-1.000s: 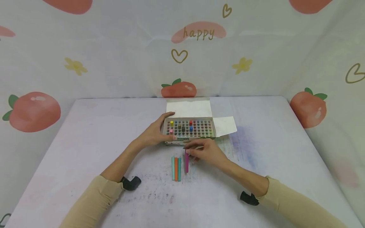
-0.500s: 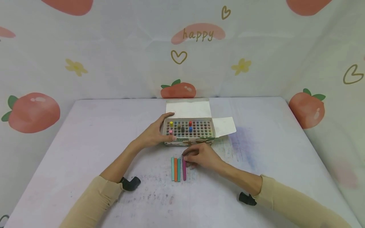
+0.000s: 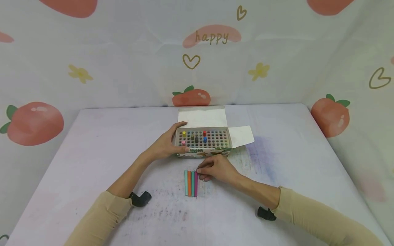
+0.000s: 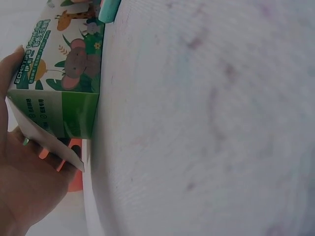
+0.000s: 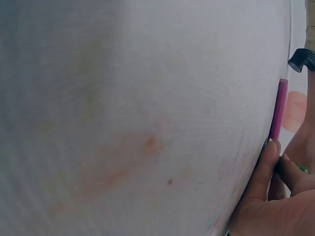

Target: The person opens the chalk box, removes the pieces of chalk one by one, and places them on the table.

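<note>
An open chalk box [image 3: 203, 153] with an animal print stands at the table's middle, a few coloured sticks poking up from its holes. My left hand [image 3: 167, 143] grips the box's left end, thumb at the front and fingers behind; the left wrist view shows this hand [image 4: 34, 182] beside the green end and a loose flap. In front of the box, a purple chalk stick [image 3: 196, 188] lies alongside a teal stick [image 3: 192, 186], an orange stick [image 3: 189, 186] and a pale green stick [image 3: 186, 186]. My right hand [image 3: 220, 168] pinches the purple stick's far end.
The box's white lid [image 3: 202, 118] stands up behind it, and a side flap [image 3: 241, 136] sticks out to the right. Chalk smudges mark the white table [image 3: 264, 157]. A printed cloth [image 3: 138, 61] hangs behind and at the sides.
My right hand has moved left and slightly toward me, laying the purple chalk stick against the teal one. The left hand has stayed on the box.
</note>
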`<state>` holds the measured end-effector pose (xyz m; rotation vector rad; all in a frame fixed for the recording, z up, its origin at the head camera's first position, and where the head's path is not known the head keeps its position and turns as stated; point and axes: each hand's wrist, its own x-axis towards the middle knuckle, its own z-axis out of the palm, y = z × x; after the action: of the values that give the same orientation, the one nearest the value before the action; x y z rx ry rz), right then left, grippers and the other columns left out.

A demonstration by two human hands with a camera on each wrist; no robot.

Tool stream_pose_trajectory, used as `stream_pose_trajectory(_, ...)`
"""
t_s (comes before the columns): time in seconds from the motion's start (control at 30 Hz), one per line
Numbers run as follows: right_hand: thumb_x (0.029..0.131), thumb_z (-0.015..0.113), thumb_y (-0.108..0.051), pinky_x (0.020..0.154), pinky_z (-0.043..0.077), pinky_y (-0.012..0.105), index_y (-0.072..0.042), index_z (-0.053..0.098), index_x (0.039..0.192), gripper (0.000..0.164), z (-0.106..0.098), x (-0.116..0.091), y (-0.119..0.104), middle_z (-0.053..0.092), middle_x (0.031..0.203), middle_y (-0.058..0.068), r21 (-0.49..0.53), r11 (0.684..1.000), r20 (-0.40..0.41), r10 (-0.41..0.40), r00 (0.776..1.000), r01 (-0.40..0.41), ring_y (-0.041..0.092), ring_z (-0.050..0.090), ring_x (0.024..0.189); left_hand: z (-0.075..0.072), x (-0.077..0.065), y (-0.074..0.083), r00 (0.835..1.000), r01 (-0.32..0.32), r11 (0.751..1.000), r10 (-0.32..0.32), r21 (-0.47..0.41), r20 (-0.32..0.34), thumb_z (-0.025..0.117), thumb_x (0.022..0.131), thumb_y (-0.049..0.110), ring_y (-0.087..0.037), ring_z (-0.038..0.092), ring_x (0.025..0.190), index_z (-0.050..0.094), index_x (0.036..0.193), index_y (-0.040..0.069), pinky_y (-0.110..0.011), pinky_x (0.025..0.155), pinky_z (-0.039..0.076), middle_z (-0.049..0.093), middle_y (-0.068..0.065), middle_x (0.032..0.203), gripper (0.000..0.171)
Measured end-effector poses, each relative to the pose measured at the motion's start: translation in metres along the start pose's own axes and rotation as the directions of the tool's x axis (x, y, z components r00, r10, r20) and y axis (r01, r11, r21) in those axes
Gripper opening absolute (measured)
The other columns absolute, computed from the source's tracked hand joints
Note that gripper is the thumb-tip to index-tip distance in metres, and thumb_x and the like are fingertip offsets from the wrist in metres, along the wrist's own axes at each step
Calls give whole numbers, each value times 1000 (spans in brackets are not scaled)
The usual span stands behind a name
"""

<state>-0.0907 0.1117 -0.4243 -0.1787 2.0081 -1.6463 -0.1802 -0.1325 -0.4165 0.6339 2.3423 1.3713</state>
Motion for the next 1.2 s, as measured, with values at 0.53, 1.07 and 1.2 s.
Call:
stream_pose_trajectory(0.53, 90, 74, -15, 63, 56, 35, -8, 77, 100, 12, -4, -5, -9, 74, 85, 4, -186, 981, -1, -60, 998, 59, 20, 69, 72, 0, 0, 2, 1000, -7, 1000, 7, 18, 1, 82, 83, 30, -23, 60, 87, 23, 156, 34, -42, 80, 47, 60, -8, 113, 93)
stream_pose_trajectory(1.07, 87, 75, -13, 69, 55, 48, -4, 75, 104, 18, -25, -7, -52, 73, 88, 9, -269, 951, -104, -186, 977, 152, 34, 67, 77, -2, -1, 2, 1000, 4, 1000, -4, 22, 3, 82, 82, 30, -23, 58, 89, 24, 156, 35, -41, 81, 47, 58, -8, 114, 94)
stream_pose_trajectory(1.2, 88, 74, -12, 67, 55, 48, -7, 76, 102, 15, -33, -7, -58, 73, 87, 7, -315, 933, -140, -229, 963, 176, 34, 68, 74, -2, 0, 2, 1000, 3, 1000, -3, 26, 0, 83, 82, 30, -23, 57, 90, 24, 155, 36, -41, 81, 46, 57, -7, 115, 94)
